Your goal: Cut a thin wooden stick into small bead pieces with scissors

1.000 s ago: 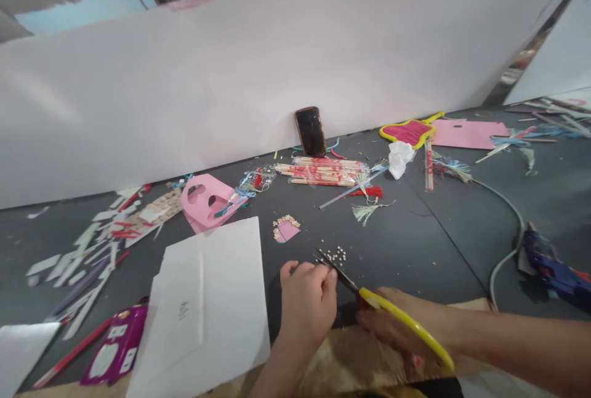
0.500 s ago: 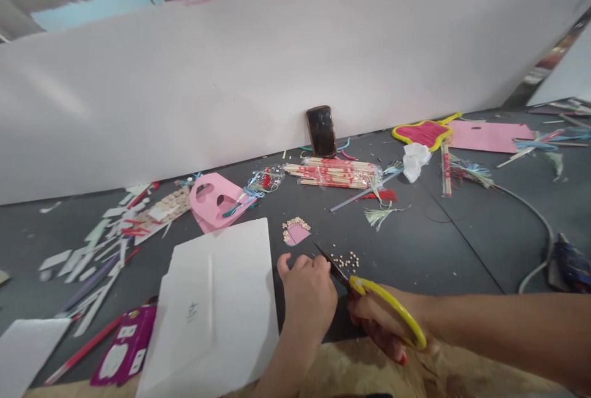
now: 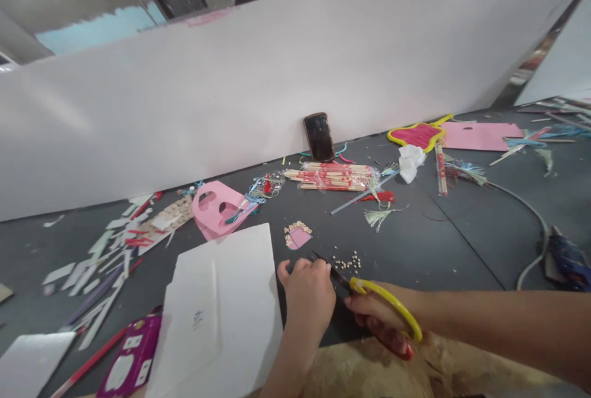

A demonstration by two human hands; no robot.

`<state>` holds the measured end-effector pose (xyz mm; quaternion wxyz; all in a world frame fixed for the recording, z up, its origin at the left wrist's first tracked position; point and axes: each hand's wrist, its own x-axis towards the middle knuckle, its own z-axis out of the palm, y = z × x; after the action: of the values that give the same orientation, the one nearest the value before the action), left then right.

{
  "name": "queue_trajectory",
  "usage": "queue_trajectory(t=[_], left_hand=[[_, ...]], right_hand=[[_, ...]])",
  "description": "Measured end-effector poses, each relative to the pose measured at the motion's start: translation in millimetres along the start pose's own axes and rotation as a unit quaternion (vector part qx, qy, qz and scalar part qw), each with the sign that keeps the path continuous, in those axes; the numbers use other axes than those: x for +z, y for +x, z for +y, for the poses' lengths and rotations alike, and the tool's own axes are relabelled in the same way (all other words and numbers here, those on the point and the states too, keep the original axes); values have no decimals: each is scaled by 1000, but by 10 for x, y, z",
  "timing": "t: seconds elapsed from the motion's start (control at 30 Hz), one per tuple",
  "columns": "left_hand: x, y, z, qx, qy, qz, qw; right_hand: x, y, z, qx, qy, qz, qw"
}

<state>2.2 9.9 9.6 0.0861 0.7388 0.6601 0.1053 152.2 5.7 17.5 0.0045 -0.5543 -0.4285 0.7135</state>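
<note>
My right hand (image 3: pixel 381 312) grips a pair of scissors (image 3: pixel 390 300) with yellow handles and dark blades, close to the table's front edge. The blades point left, up against the fingers of my left hand (image 3: pixel 308 293). Those fingers are curled down and pressed together; whatever is in them is hidden behind the knuckles. Just beyond the blades lie small pale round cut bits (image 3: pixel 347 261) in a loose scatter. Farther back is a small pink piece (image 3: pixel 300 236) with similar bits set along its curved edge.
White foam sheets (image 3: pixel 217 312) lie beside my left forearm. Behind are a pink mask-like cutout (image 3: pixel 219 206), wrapped stick bundles (image 3: pixel 335 176) and a phone (image 3: pixel 319 137) leaning on a white partition (image 3: pixel 258 77). A glue gun (image 3: pixel 570 259) with a cable sits right; scraps (image 3: pixel 99 256) litter the left.
The view has tilted up slightly. The scissor blades have drawn in closer to my left hand's fingers, and the red inner handle shows more below my right hand.
</note>
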Motion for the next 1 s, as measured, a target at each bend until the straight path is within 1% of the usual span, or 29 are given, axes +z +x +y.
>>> queue_trajectory(t=[0.07, 0.13, 0.17, 0.23, 0.27, 0.33, 0.4, 0.43, 0.47, 0.53, 0.63, 0.77, 0.87, 1.0], left_hand=[[-32, -27, -21, -8, -15, 3, 1000], [-62, -61, -47, -10, -43, 17, 999], [-71, -78, -61, -11, -60, 28, 998], [-71, -113, -90, -11, -92, 55, 994], [-62, -131, -105, -8, -102, 68, 992], [-28, -166, -131, 3, -113, 88, 990], [18, -203, -151, 24, -122, 98, 987], [42, -222, -156, 34, -127, 100, 986], [64, -240, -159, 44, -130, 103, 985], [97, -274, -152, 70, -132, 105, 983], [113, -317, -123, 105, -128, 107, 980], [118, -361, -121, 107, -121, 120, 980], [160, -390, -181, 99, -121, 132, 979], [233, -444, -241, 90, -156, 153, 972]], right_hand=[[-42, -66, -46, -12, -49, -6, 999], [-114, -154, -90, -38, -113, 10, 993], [-163, -203, -104, -59, -150, 28, 987], [-295, -304, -107, -101, -232, 91, 963], [-379, -355, -94, -118, -272, 134, 946], [-576, -456, -40, -132, -345, 233, 900], [-795, -547, 46, -122, -402, 327, 846], [-902, -584, 96, -111, -425, 363, 822], [-1002, -614, 148, -101, -444, 388, 801], [-1161, -644, 247, -84, -475, 406, 776], [-1280, -617, 360, -69, -506, 389, 767], [-1327, -549, 405, -35, -512, 371, 774], [-1453, -561, 327, -36, -493, 367, 788], [-1793, -568, 111, -75, -458, 381, 800]])
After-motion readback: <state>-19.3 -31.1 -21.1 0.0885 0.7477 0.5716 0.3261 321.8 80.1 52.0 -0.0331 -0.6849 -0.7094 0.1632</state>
